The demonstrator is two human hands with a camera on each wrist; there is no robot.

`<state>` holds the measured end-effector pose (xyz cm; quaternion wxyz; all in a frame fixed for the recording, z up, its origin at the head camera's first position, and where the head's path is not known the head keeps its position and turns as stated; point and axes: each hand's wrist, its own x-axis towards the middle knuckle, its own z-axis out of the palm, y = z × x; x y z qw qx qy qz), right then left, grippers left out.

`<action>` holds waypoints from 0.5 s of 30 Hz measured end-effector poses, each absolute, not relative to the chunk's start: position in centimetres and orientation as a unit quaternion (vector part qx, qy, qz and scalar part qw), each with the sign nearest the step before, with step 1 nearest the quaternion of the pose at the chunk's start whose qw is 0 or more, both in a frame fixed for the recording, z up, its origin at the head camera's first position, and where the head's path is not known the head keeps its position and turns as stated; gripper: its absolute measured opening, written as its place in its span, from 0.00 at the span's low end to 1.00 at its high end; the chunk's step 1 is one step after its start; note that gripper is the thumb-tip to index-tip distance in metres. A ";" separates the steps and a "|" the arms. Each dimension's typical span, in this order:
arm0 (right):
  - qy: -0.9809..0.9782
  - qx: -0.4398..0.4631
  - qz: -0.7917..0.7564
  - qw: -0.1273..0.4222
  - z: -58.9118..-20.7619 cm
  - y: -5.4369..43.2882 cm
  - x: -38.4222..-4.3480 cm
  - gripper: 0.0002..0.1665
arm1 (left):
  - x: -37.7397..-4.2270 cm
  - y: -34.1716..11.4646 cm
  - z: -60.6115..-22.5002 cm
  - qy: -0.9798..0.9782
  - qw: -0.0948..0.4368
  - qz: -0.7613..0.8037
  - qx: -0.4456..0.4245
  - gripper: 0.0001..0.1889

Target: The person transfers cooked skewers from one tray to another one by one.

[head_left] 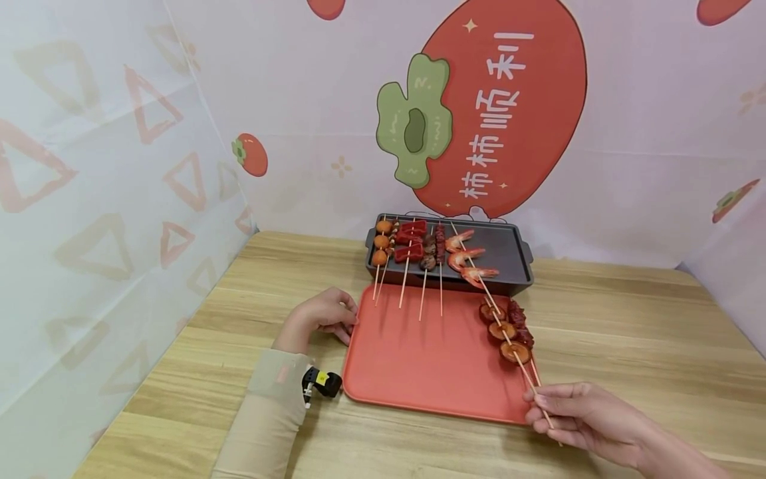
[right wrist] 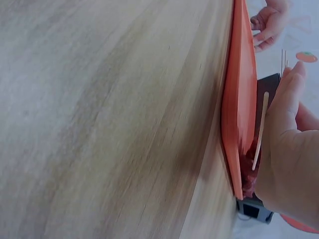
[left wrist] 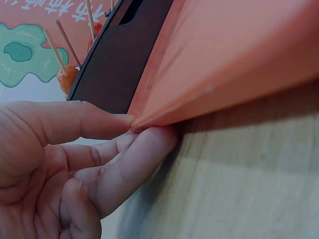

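Note:
My left hand (head_left: 328, 314) is at the left side of a red tray (head_left: 413, 362); in the left wrist view its thumb and finger pinch the tray's rim (left wrist: 149, 118). At the tray's front right corner, my right hand (head_left: 589, 420) pinches the stick of a mushroom skewer (head_left: 503, 330) with three brown caps. The stick's bare end (right wrist: 260, 130) juts past the fingers. Beside the caps, a dark red meat skewer (head_left: 522, 324) lies along the tray's right side, its stick reaching the right fingertips. The mushroom skewer's tip overlaps the stick of a shrimp skewer (head_left: 468, 258) in the head view.
Behind the tray stands a dark grill pan (head_left: 505, 243). On it lie skewers of orange balls (head_left: 381, 243), red slabs (head_left: 409, 241), dark speckled pieces (head_left: 428, 253) and small red meat (head_left: 441, 243). Their sticks overhang the tray. Printed cloth (head_left: 311, 166) hangs behind the wooden table (head_left: 628, 319).

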<state>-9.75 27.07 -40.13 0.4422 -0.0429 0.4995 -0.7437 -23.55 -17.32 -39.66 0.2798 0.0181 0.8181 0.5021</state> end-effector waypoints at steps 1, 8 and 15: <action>0.498 -0.039 -0.746 0.441 -40.1 26.9 -9.7 0.18 | -23.6 -17.3 -39.7 0.818 0.280 0.502 0.019 0.03; 0.502 -0.026 -0.749 0.432 -40.1 25.6 -9.8 0.17 | -23.6 -17.4 -39.6 0.822 0.281 0.495 0.030 0.04; 0.526 -0.052 -0.734 0.427 -40.0 25.1 -9.9 0.16 | -23.5 -17.4 -39.5 0.819 0.281 0.500 0.029 0.04</action>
